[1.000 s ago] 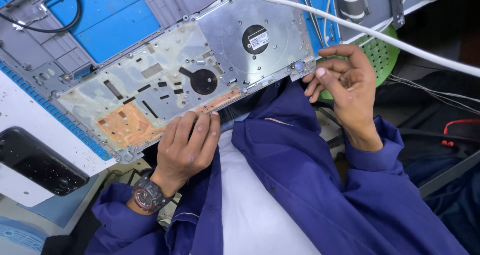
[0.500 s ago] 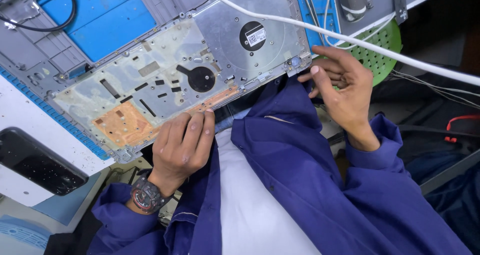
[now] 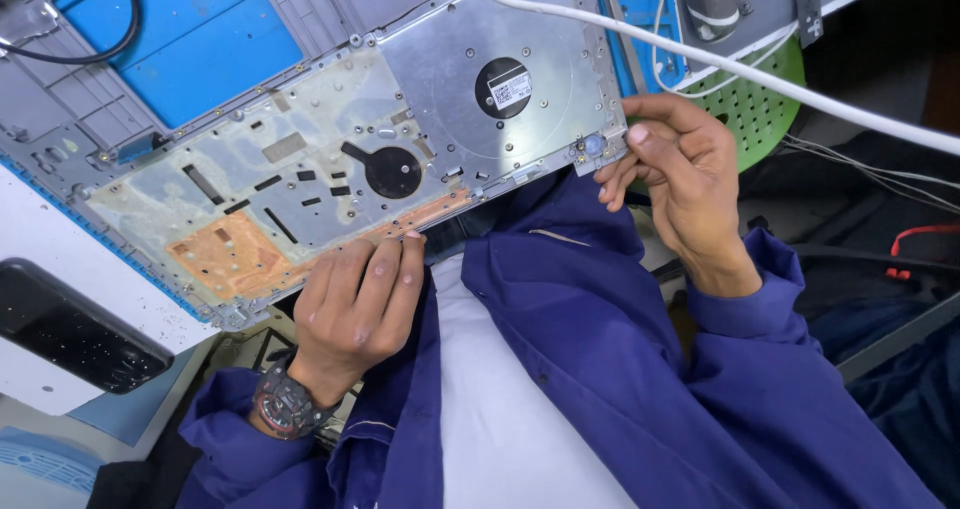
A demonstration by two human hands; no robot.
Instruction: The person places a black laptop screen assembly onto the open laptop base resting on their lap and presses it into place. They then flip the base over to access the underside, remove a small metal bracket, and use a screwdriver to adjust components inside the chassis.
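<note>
A silver laptop chassis panel (image 3: 340, 159) lies face down across my lap and the bench edge, showing a metal backplate, black pads and an orange patch. My left hand (image 3: 355, 304), with a wristwatch, grips its near edge, fingers curled over the rim. At the panel's right corner my right hand (image 3: 680, 184) pinches the edge beside a small blue round part (image 3: 594, 145). I wear a blue jacket.
A blue mat (image 3: 190, 44) covers the bench behind the panel. A white cable (image 3: 760, 74) crosses the top right. A green perforated basket (image 3: 755, 104) sits at right. A black phone-like slab (image 3: 75, 329) lies at left. Red and black wires trail at right.
The panel and both hands have stayed together with only slight shifts. My right hand's fingers have closed in nearer the panel's right corner.
</note>
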